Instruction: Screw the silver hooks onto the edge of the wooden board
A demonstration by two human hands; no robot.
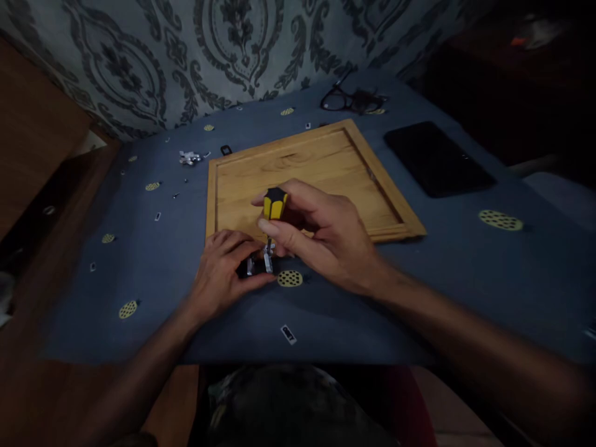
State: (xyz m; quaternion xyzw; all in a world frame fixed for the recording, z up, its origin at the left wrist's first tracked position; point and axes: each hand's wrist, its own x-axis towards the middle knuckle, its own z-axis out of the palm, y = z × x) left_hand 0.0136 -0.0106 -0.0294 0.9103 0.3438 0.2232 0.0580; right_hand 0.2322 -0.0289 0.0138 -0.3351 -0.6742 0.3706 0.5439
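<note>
My right hand is closed around a screwdriver with a yellow and black handle. It points down, with its shaft at a small shiny metal hinge by the near edge of a framed wooden panel. On the near left, my left hand curls about the hinge, thumb on the near side and fingers by the panel's corner. Part of the hinge is hidden by the fingers, and I cannot see exactly where the screwdriver tip meets it.
A second metal hinge lies left of the panel, with small screws nearby. Glasses rest at the back, and a black tablet lies to the right. The blue patterned tablecloth reaches a patterned curtain behind.
</note>
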